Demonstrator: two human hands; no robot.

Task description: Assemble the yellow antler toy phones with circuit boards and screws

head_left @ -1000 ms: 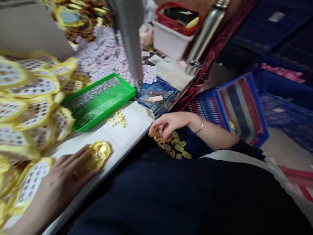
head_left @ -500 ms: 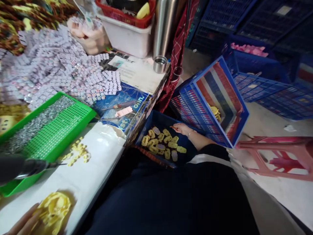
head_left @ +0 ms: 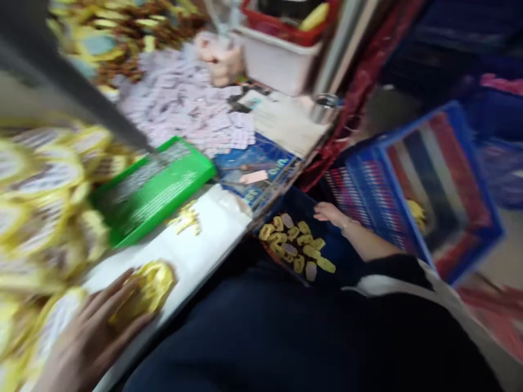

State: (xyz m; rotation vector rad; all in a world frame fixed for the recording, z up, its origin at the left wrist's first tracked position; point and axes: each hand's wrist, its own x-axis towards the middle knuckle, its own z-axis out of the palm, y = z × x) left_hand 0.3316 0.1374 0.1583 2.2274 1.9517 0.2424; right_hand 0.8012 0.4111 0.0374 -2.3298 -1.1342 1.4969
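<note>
My left hand (head_left: 92, 332) lies at the edge of a white work surface, its fingers and thumb around a hollow yellow plastic shell (head_left: 157, 291). The shell's open side faces up. My right hand (head_left: 327, 211) reaches down over a dark blue crate (head_left: 347, 256) at my side. Blur hides whether anything is between its fingers. Several small yellow plastic pieces (head_left: 312, 252) lie in that crate below the hand, some with pale lilac faces. Close to the left hand, small yellow bits (head_left: 186, 219) are scattered on the surface.
A green tray (head_left: 163, 204) of small metal parts stands beyond the shell. Yellow parts (head_left: 53, 174) are heaped at left, lilac pieces (head_left: 188, 109) behind. A blurred grey bar (head_left: 81, 92) slants over the tray. A tilted blue crate (head_left: 449, 179) stands at right.
The view has swung left, so the scene sits further right and the yellow heap shows. More of my left hand is visible. A thin brown piece seen at my right fingertips no longer shows.
</note>
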